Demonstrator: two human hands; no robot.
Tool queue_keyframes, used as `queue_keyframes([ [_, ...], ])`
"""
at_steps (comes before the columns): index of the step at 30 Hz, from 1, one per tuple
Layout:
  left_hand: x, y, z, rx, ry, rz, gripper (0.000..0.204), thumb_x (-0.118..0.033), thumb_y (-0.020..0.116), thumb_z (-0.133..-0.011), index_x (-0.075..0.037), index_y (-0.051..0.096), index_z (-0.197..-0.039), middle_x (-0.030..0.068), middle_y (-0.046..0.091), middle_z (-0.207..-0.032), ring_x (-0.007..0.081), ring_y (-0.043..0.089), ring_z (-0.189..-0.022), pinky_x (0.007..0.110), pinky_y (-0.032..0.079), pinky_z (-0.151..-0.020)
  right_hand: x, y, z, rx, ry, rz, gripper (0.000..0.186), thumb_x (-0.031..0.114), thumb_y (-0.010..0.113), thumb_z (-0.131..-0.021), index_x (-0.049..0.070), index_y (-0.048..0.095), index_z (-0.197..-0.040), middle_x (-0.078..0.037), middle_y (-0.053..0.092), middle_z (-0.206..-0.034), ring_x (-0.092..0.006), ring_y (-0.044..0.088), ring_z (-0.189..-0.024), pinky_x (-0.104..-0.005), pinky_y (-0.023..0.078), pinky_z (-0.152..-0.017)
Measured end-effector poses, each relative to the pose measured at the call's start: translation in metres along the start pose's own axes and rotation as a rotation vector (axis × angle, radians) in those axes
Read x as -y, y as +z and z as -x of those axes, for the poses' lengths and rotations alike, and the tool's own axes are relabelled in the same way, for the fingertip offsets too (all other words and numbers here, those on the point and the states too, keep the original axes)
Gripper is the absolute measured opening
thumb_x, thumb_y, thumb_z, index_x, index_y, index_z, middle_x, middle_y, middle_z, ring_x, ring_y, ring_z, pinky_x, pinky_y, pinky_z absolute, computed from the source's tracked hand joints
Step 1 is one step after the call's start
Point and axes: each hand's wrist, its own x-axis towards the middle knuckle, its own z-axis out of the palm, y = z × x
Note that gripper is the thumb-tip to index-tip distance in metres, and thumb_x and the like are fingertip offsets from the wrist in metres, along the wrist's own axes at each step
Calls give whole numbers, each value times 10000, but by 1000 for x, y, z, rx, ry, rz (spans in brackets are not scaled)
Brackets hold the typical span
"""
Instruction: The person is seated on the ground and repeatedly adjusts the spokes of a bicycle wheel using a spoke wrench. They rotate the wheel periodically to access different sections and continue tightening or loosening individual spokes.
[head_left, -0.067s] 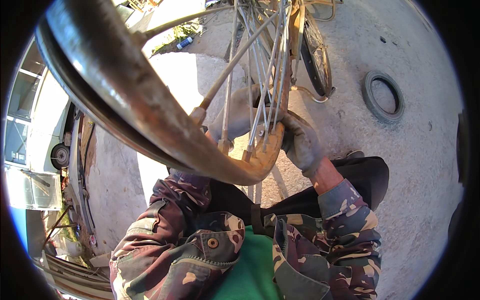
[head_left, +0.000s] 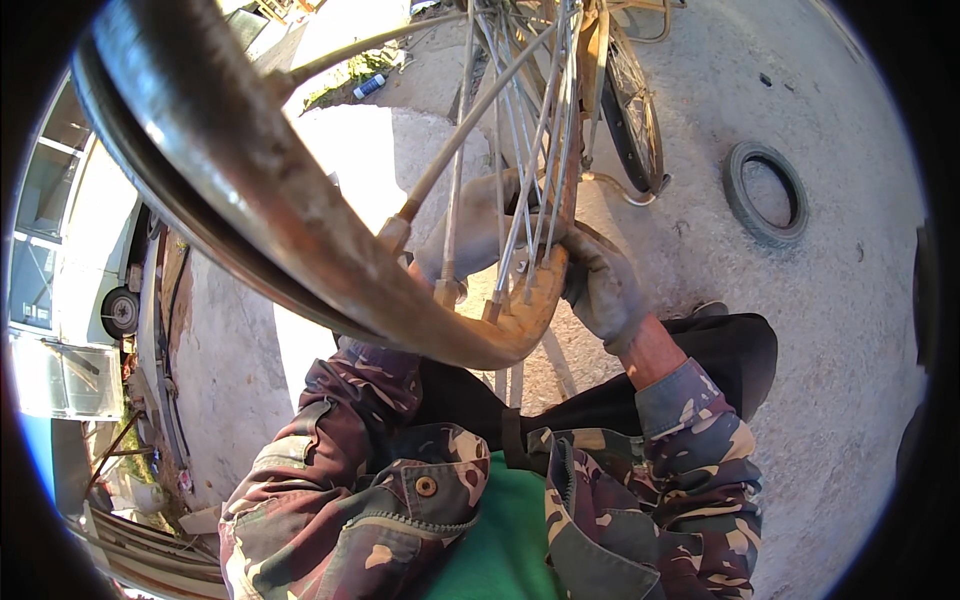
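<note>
A rusty bicycle wheel rim (head_left: 300, 220) looms close in front of me, curving from the upper left down to the middle. Metal spokes (head_left: 440, 173) fan upward from it. My left hand (head_left: 470, 230), in a grey work glove, is behind the spokes, its fingers bent and partly covered by them. On the right side of the rim, my right hand (head_left: 605, 285) wears a matching glove. Its fingers curl in toward the wheel near the left hand. Both hands look closed, but the spokes and rim hide the fingertips and whatever they grip.
A loose black tyre (head_left: 737, 195) lies on the concrete to the right. Further up stands another bicycle wheel (head_left: 628, 140) with frame parts. A blue bottle (head_left: 369, 86) lies by some weeds. Along the left are a small vehicle wheel (head_left: 121, 312) and stacked long boards (head_left: 160, 565).
</note>
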Motion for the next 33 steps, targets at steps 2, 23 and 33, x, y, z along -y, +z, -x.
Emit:
queue_keyframes([
  [2, 5, -9, 1, 48, -48, 51, 265, -133, 833, -874, 32, 699, -1033, 87, 727, -945, 159, 687, -859, 324, 547, -798, 3, 0, -3, -38, 57, 0, 415, 358, 573, -1102, 17, 577, -1338, -29, 715, -962, -114, 730, -853, -270, 625, -759],
  [23, 26, 8, 21, 53, 7, 280, 302, -41, 650, -1036, 56, 672, -1321, 102, 763, -1044, 122, 725, -882, 257, 611, -795, 4, -11, -6, -137, 67, 29, 380, 302, 607, -1086, 27, 594, -1348, -43, 725, -965, -109, 709, -749, -259, 596, -657],
  [33, 4, 13, 23, 77, -16, 179, 320, -75, 628, -1059, 36, 655, -1358, 128, 756, -1165, 162, 745, -1026, 263, 606, -886, 6, -7, -5, -105, 45, 0, 397, 289, 586, -1100, 15, 558, -1386, -51, 725, -997, -115, 728, -790, -254, 618, -686],
])
